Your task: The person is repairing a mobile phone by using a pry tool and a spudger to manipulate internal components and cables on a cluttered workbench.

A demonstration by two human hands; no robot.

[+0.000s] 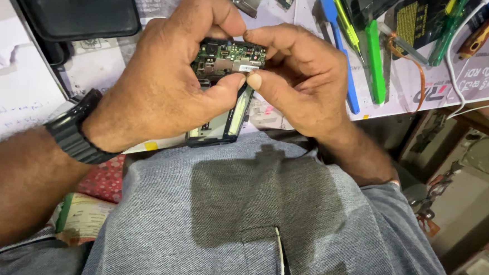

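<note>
While both hands pinch it at the view's twelve o'clock, the green phone circuit board (228, 59) hangs above the opened phone frame (221, 122). The left hand (163, 80) closes on its nine o'clock edge, the right hand (303, 78) on its three o'clock. It looks light, stiff and fragile; best held by the edges.

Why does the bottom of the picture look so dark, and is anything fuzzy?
In the head view, light falls evenly on the hands, the left hand and right hand, and the green circuit board looks sharp. The grey shirt has a darker patch. The bottom right corner is dim and slightly blurred. The edges bend a little from the wide lens.
</note>
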